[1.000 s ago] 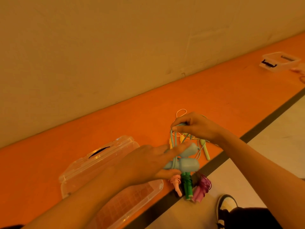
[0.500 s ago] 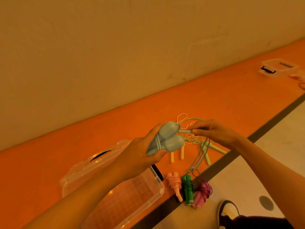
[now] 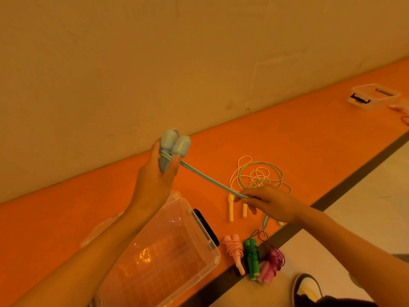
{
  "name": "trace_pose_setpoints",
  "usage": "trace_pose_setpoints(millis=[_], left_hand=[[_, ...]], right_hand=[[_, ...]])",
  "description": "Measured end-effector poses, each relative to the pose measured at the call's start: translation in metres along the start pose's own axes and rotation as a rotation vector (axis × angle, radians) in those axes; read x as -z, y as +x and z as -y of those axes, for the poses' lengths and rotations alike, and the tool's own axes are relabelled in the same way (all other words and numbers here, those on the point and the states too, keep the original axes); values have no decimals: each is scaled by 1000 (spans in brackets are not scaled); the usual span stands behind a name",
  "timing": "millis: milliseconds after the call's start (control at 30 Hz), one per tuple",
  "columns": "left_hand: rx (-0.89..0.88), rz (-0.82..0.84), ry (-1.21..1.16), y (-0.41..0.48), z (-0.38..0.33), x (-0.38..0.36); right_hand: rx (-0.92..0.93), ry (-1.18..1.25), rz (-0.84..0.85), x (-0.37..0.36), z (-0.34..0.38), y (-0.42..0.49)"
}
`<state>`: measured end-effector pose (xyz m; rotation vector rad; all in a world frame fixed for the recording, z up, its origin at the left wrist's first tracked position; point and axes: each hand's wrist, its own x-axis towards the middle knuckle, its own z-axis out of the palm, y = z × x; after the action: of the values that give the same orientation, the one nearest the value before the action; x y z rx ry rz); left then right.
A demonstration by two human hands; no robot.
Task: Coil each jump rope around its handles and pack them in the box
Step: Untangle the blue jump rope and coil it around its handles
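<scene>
Over orange ledge point(image 3: 287, 140), rope point(image 3: 210, 181) between hands point(image 3: 155, 180) point(image 3: 270, 202)

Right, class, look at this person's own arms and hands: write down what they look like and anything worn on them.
Both arms are bare as far as the frame shows, with no sleeve on either forearm. The left hand and the right hand wear no gloves, and no ring, watch or bracelet shows on the fingers or wrists.
</scene>
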<state>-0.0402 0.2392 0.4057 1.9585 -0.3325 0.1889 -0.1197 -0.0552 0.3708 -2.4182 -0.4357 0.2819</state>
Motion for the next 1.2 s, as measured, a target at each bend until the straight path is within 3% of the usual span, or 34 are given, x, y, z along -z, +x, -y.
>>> trace_pose_setpoints(millis=[133, 300, 433, 567, 700, 900, 1033, 1200], left_hand=[[61, -73, 167, 15, 20, 15], [96, -12, 400, 12, 32, 17], [108, 125, 598, 8, 40, 13], [104, 353, 770, -1, 38, 3], [-30, 573, 882, -25, 17, -23], [-234, 867, 643, -68, 0, -60], [-395, 852, 622, -84, -24, -63], [-345, 826, 448, -92, -39, -53]], right_hand=[[34, -42, -70, -3, 19, -2], [243, -180, -120, 1, 44, -1], [393, -249, -155, 12, 63, -1], [346, -303, -338, 26, 68, 0], [322, -262, -468, 44, 68, 3], [337, -284, -549, 48, 68, 16], [255, -332, -582, 51, 51, 25], [53, -287, -465, 65, 29, 26]])
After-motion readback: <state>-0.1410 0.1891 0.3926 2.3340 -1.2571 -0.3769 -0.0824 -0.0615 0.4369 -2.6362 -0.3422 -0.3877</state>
